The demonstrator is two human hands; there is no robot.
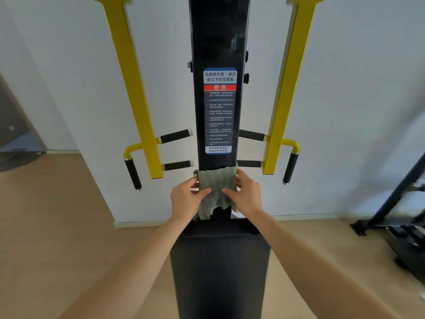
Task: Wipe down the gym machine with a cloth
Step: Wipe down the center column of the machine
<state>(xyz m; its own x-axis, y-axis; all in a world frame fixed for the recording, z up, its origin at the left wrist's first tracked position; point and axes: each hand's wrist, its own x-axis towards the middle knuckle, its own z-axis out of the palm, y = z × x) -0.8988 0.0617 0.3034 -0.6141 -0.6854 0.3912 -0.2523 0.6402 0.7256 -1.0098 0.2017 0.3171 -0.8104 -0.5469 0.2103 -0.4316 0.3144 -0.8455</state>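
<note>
nearest the camera, two bare forearms reach forward, one along each side of the machine's long black pad (220, 272). at their ends the left hand (185, 200) and right hand (247, 195) meet on the cloth (217, 181), a grey-green rag wrapped across the front of the black column (218, 42). each thumb lies on the cloth's front face and the fingers curl round the column's side edges. both hands are clamped on the cloth with the column between them, and neither is nearer than the other. the cloth sits low on the column, its top edge just under the warning label (218, 111) and its ragged lower edge hanging just above the pad. the column's long axis runs straight up from the fingers, so most of its length lies above them, and the next stroke likely goes upward over the label. to either side, apart from the hands, hang the left yellow arm (131, 88) and right yellow arm (291, 88) with black foam grips (176, 135). behind are the white wall (57, 65) and wooden floor (57, 226).
</note>
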